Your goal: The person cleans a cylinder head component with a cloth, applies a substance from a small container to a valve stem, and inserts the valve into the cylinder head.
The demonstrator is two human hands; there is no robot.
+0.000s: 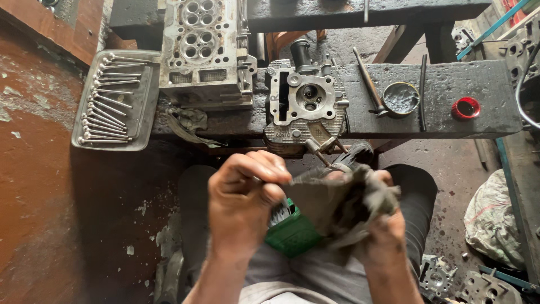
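My left hand (243, 194) pinches the upper edge of a dirty grey rag (337, 202) held over my lap. My right hand (382, 225) is wrapped in the same rag and grips a small dark part with a metal stem (332, 157) that sticks out toward the bench; most of that part is hidden by the cloth. A green ribbed plastic object (292, 233) rests on my lap under the hands. Just beyond them a small single-cylinder head (304, 107) sits on the dark wooden bench (450, 95).
A larger multi-valve cylinder head (205, 50) lies at the bench's left, beside a metal tray (143, 107) holding several engine valves. On the right stand a round tin of grey paste (400, 97), a stick tool (368, 81), a rod and a red cap (466, 107). Engine parts lie on the floor.
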